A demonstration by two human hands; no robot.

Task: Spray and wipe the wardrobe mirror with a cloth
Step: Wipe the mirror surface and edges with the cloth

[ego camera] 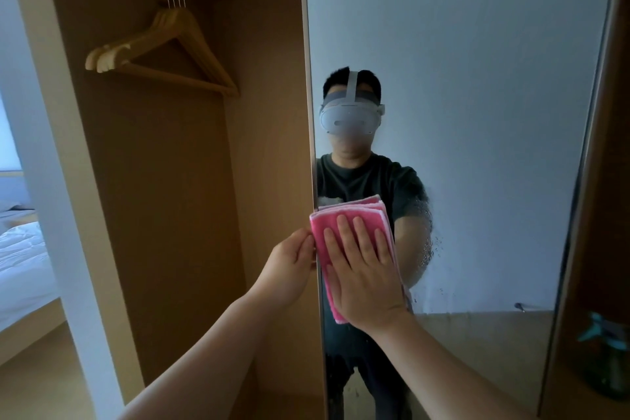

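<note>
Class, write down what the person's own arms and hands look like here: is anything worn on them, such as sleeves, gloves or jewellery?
The left hand and the right hand are both bare: no gloves, rings, watch or bracelet show. The forearms are uncovered down to the frame's lower edge. The reflection in the mirror shows a dark short-sleeved T-shirt.

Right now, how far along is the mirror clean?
Done: spraying, it seems; droplets cling to the mirror right of the cloth. In hand: the right hand presses the cloth flat on the mirror, and the left hand grips the mirror's edge. Left: wiping that droplet patch; the rest of the mirror I cannot judge.
</note>
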